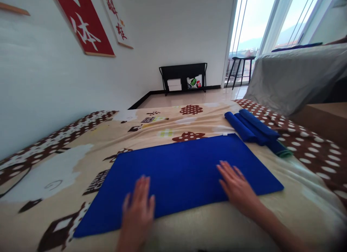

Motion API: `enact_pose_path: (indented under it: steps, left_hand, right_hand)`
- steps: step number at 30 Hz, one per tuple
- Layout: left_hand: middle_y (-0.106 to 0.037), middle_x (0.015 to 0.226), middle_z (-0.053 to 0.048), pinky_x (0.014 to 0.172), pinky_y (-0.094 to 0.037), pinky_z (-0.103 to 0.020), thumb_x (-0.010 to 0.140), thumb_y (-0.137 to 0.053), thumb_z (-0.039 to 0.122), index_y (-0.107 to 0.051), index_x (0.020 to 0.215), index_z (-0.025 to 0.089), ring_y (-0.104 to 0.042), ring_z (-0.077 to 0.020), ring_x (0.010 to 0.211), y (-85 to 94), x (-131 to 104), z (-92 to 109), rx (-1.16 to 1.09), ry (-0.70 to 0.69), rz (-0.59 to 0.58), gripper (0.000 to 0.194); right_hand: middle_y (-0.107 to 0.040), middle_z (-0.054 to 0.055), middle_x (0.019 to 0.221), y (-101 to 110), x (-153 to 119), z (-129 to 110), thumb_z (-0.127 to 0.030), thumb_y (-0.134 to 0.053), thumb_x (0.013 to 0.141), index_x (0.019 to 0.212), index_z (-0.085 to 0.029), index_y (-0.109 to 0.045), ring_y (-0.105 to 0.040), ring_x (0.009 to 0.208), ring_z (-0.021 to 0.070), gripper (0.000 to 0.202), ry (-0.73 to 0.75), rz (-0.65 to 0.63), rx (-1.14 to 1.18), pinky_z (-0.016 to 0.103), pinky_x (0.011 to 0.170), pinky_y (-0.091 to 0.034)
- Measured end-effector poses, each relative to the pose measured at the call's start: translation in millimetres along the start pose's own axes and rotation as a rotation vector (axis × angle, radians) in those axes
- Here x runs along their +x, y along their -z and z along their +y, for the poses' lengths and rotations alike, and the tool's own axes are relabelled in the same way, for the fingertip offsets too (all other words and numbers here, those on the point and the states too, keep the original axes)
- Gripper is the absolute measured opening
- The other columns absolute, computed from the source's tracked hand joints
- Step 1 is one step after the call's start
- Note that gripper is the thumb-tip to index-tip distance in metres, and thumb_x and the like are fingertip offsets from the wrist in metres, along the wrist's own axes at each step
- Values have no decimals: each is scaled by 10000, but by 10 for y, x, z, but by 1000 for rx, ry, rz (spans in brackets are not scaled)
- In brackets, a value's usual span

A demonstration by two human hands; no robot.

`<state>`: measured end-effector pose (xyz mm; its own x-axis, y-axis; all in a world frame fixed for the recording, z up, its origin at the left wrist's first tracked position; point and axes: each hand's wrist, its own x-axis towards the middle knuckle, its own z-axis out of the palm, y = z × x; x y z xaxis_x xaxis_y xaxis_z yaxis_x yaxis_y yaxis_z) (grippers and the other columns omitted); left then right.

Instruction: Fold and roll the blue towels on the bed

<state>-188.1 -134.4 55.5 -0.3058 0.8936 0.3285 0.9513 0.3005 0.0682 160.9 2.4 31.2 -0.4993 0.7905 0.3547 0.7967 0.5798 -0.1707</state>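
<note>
A blue towel (181, 169) lies spread flat on a patterned blanket, with a small white tag at its far edge. My left hand (138, 205) is over its near left part, fingers stretched out and slightly blurred. Over the near right part is my right hand (235, 185), palm down with fingers extended. Neither hand grips anything; whether the palms press on the cloth I cannot tell. Beyond the towel's far right corner sit several rolled blue towels (252, 127), one with a green edge.
The blanket (108, 125) covers the surface under the towel. Past it a black rack (183, 73) holds white boxes and a printed bag. A black stool (241, 67) stands by the window. At right is a table with a grey cover (298, 75).
</note>
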Motion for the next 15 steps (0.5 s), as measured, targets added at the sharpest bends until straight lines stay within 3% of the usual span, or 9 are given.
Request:
enact_pose_path:
  steps: [2, 4, 6, 7, 8, 10, 12, 15]
  left_hand:
    - [-231, 1599, -24, 1167, -274, -507, 932, -268, 278, -190, 1541, 253, -236, -212, 1473, -79, 160, 584, -78, -142, -138, 614]
    - [-218, 1597, -47, 1182, -248, -510, 914, -280, 228, -240, 1530, 192, -208, -213, 1481, -151, 249, 1012, -121, -214, -268, 619]
    - [-222, 1594, -50, 1190, -227, -519, 905, -292, 220, -254, 1526, 188, -210, -215, 1480, -198, 246, 1162, -135, -242, -339, 623]
    - [-222, 1595, -37, 1192, -219, -524, 907, -296, 232, -249, 1528, 211, -213, -212, 1479, -212, 210, 1113, -131, -240, -352, 623]
    - [-218, 1596, -17, 1193, -211, -530, 912, -298, 253, -236, 1531, 245, -211, -209, 1480, -222, 155, 980, -118, -227, -352, 622]
    - [-208, 1600, 22, 1186, -207, -550, 921, -285, 298, -209, 1533, 307, -206, -208, 1481, -234, -2, 496, -53, -150, -323, 617]
    - [-238, 1598, 18, 1161, -239, -573, 924, -245, 324, -213, 1531, 323, -234, -222, 1474, -230, -196, -178, 47, -18, -248, 608]
    - [-286, 1588, -82, 1114, -290, -596, 923, -207, 373, -209, 1540, 247, -286, -277, 1451, -153, -469, -1145, 157, 189, -70, 630]
  right_hand:
    - [-275, 48, 1573, -91, 280, -574, -336, -279, 996, 1507, -223, -345, -226, 1465, 191, 527, 106, -125, 121, 449, 1185, -226]
    - [-271, 63, 1572, -195, 453, -964, -301, -318, 983, 1505, -196, -352, -223, 1466, 200, 534, 154, -190, 192, 433, 1189, -218]
    - [-277, 65, 1569, -263, 503, -1080, -321, -355, 976, 1508, -217, -351, -239, 1461, 219, 542, 164, -209, 216, 447, 1187, -216]
    - [-279, 58, 1568, -275, 480, -1026, -340, -362, 975, 1508, -241, -350, -250, 1458, 227, 542, 161, -214, 215, 463, 1184, -216]
    - [-276, 48, 1570, -273, 425, -899, -350, -360, 974, 1508, -268, -345, -259, 1455, 231, 541, 145, -217, 202, 480, 1179, -216]
    - [-263, 25, 1578, -234, 216, -451, -335, -335, 968, 1515, -312, -317, -274, 1449, 225, 548, 77, -202, 130, 495, 1168, -225]
    - [-256, 6, 1584, -169, -105, 178, -303, -304, 951, 1529, -331, -267, -284, 1445, 208, 580, -18, -144, 2, 486, 1159, -241]
    - [-277, 31, 1581, -58, -638, 1153, -323, -273, 934, 1545, -298, -232, -296, 1439, 241, 613, -91, -34, -149, 521, 1135, -259]
